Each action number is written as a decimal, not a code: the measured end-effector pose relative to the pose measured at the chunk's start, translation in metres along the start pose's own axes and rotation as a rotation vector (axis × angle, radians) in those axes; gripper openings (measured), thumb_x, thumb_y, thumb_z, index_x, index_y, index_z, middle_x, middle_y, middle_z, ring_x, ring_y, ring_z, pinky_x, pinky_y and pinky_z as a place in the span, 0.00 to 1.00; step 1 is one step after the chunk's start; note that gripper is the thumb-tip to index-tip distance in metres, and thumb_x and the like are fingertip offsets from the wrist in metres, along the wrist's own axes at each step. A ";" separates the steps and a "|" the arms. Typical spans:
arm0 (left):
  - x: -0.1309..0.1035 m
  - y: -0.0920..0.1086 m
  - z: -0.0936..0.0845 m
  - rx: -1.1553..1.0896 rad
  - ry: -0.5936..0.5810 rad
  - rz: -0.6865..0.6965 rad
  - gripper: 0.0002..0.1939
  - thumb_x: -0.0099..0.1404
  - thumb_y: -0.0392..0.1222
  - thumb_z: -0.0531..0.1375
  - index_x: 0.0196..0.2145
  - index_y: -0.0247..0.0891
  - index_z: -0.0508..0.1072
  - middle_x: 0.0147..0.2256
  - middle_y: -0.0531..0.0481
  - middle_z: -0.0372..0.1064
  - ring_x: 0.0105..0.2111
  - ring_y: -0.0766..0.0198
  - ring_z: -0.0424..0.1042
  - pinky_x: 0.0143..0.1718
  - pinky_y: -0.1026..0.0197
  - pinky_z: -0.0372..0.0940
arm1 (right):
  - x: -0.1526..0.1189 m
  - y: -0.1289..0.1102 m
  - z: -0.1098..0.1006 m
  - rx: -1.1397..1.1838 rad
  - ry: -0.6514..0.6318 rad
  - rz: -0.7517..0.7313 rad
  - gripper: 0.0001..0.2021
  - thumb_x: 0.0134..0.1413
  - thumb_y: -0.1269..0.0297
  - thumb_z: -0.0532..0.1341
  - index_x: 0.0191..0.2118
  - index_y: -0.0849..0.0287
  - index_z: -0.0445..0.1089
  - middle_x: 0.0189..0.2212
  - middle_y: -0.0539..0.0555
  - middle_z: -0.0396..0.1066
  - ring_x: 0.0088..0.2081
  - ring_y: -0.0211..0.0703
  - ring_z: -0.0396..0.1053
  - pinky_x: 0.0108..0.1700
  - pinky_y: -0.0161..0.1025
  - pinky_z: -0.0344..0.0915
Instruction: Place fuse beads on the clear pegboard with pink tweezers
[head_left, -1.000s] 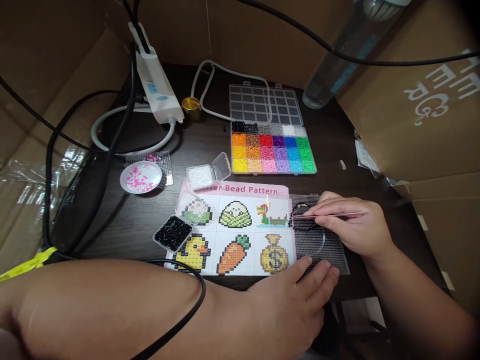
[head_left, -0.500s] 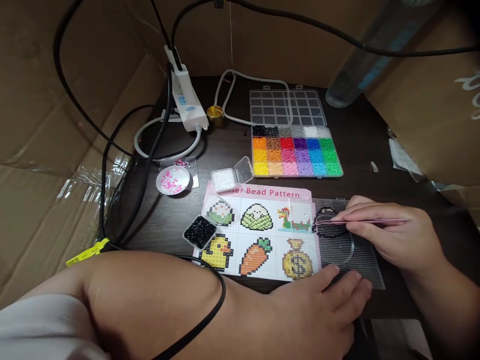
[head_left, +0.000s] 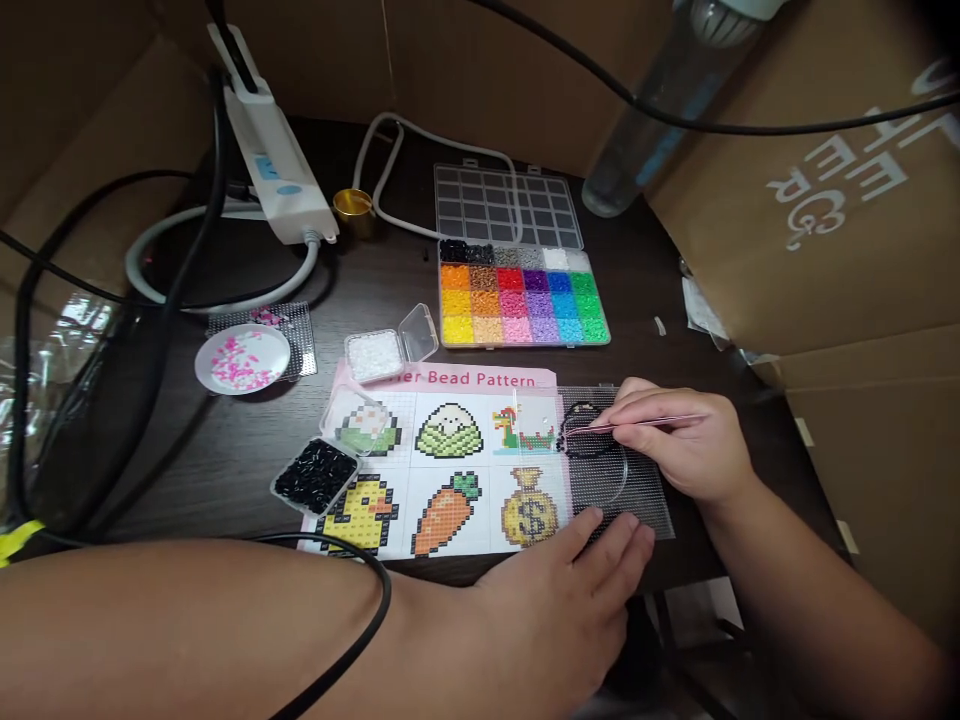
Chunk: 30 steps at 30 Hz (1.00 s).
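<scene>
My right hand [head_left: 681, 445] pinches pink tweezers [head_left: 594, 429], their tips low over the upper left of a clear pegboard [head_left: 649, 505]. Black beads [head_left: 561, 443] sit by the tips, and a dark outline of beads shows on the board, partly covered by my fingers. At the board's near edge rests my left hand [head_left: 566, 600], fingers spread and holding nothing. Left of the pegboard lies a bead pattern sheet [head_left: 484, 510] printed with a carrot, a dragon boat, a pouch and other pictures. On its left edge stands a small open box of black beads [head_left: 315, 477].
An open box of white beads [head_left: 375, 355] stands at the sheet's top edge. Behind is a sorted colour bead case [head_left: 525, 300]. A white dish [head_left: 241, 358] holds pink and white beads. A power strip [head_left: 281, 170], gold cup [head_left: 353, 207] and bottle [head_left: 637, 130] stand farther back. A black cable [head_left: 375, 625] crosses my left arm.
My view has turned to the right, so everything sits farther left in the picture. Both hands keep nearly the same place at the pegboard, and the tweezers remain in my right hand.
</scene>
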<state>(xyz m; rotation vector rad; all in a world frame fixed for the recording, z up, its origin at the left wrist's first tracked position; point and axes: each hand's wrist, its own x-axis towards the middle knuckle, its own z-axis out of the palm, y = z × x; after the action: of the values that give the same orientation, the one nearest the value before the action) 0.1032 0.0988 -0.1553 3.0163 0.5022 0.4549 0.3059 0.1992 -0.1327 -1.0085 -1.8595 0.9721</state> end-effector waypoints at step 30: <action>0.002 0.002 -0.005 0.036 -0.082 0.027 0.18 0.65 0.50 0.55 0.50 0.52 0.77 0.64 0.42 0.59 0.65 0.47 0.58 0.63 0.43 0.46 | -0.004 -0.003 0.000 -0.083 -0.025 0.003 0.11 0.53 0.72 0.67 0.38 0.47 0.81 0.32 0.49 0.80 0.34 0.43 0.74 0.36 0.40 0.72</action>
<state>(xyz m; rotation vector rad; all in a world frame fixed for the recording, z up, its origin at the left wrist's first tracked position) 0.1044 0.0975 -0.1492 3.0642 0.4702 0.3258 0.3068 0.1946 -0.1308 -1.0534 -1.9327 0.9197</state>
